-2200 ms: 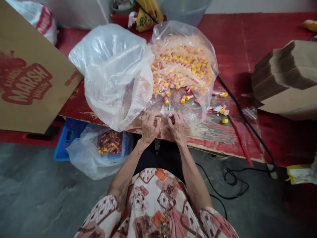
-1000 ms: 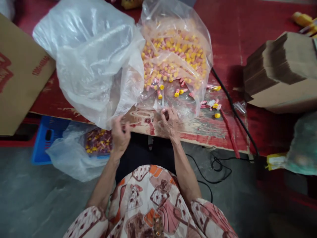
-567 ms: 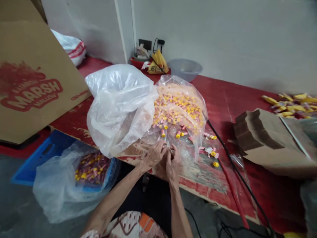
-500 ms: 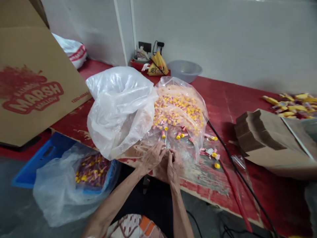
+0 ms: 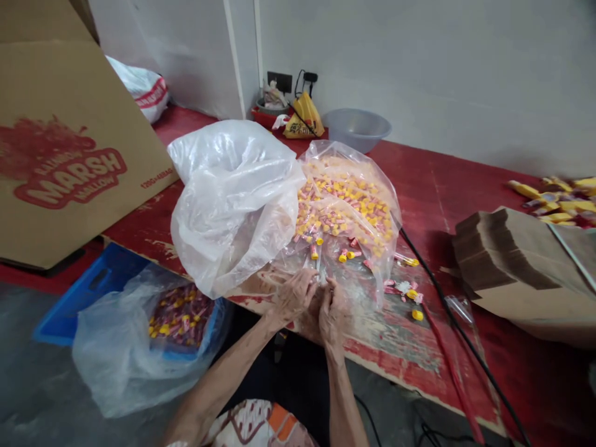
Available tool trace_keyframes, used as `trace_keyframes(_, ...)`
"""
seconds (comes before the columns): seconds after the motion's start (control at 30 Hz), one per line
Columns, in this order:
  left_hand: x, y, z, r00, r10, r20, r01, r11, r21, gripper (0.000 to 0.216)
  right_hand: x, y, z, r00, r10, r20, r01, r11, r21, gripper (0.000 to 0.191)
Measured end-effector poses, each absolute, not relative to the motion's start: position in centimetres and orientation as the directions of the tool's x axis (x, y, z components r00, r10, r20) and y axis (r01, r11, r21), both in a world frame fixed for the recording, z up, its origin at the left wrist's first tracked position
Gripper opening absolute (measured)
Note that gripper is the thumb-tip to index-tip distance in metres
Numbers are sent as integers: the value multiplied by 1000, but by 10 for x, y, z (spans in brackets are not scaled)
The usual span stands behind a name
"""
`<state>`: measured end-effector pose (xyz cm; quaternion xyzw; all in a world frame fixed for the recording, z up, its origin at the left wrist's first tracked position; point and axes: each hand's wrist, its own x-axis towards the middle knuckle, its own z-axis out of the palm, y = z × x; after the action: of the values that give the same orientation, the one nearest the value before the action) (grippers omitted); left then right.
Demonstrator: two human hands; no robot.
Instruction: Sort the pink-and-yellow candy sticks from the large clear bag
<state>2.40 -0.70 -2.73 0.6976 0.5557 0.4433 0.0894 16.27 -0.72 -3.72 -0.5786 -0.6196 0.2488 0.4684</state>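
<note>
My left hand (image 5: 294, 296) and my right hand (image 5: 333, 307) are pressed together at the near edge of the red table (image 5: 465, 186), fingers curled in a pinch over something small that I cannot make out. Just beyond them lies a clear plastic bag (image 5: 347, 205) spilling yellow and pink wrapped candies. A big crumpled clear bag (image 5: 233, 198) stands to its left, beside my left hand. Loose candies (image 5: 410, 295) lie on the table to the right of my right hand.
A blue crate (image 5: 107, 279) on the floor holds a plastic bag of candies (image 5: 179, 313). A cardboard box marked MARSH (image 5: 65, 149) leans at the left. Flattened cartons (image 5: 521, 267) lie right. A black cable (image 5: 442, 298) crosses the table. A grey bowl (image 5: 356, 127) sits at the back.
My left hand came back from the crate side to meet my right hand at the table edge. The view lifted, so the back wall now shows.
</note>
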Motion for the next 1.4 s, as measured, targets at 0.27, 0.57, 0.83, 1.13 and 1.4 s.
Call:
trace_keyframes(0.27, 19, -2, -32, 125, 865, 486, 723, -414, 552, 22, 161, -4, -41, 38, 956, 291, 477, 239, -846, 44)
trace_keyframes(0.57, 19, -2, -30, 78, 851, 519, 692, -421, 586, 22, 164, -3, -41, -18, 957, 288, 462, 264, -847, 41)
trace_keyframes(0.83, 19, -8, -31, 89, 770, 631, 741, -475, 475, 23, 163, -5, -35, -31, 962, 272, 403, 261, -877, 39)
trace_keyframes(1.13, 20, -4, -28, 71, 786, 615, 747, -451, 489, 18, 162, -5, -33, -24, 958, 285, 417, 268, -868, 39)
trace_keyframes(1.4, 23, -3, -27, 151, 786, 600, 791, -460, 404, 20, 164, -8, -35, -8, 965, 261, 448, 237, -862, 43)
